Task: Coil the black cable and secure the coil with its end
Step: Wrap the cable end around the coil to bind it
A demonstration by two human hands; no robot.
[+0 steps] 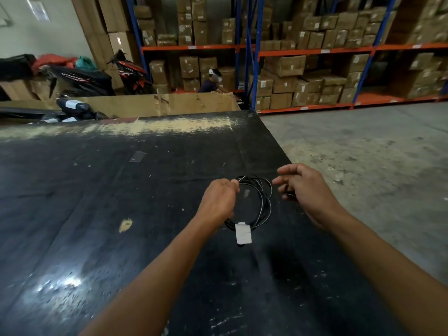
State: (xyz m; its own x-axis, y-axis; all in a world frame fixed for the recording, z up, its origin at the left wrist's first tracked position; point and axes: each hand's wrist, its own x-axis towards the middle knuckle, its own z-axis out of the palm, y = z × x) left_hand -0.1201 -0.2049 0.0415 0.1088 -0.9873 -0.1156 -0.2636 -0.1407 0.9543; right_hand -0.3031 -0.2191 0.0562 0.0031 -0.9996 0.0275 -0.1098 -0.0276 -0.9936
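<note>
Over the near right part of a wide black bench, both hands work at a black cable that is already wound into a roughly round coil of several loops. The left hand is closed in a fist on the coil's upper left side, with the thumb and forefinger pinching the strands where they cross at the top; the loops hang from that grip and curve down and around to the lower edge. A white rectangular tag is attached to the strands at the bottom of the coil, just beside the left wrist. The right hand is on the coil's right side with its fingers loosely spread and curled toward the loops; a short dark piece shows under its lower fingers, but motion blur leaves it unclear whether that hand actually grips the cable or only hovers beside it. The two hands are apart, with the coil between them. The bench top is scuffed, with a pale worn band along its far edge and a bright glare patch near the lower left. Beyond the bench stands a large open cardboard box, and behind it blue and orange shelving is stacked with brown cartons. A concrete floor lies to the right.
</note>
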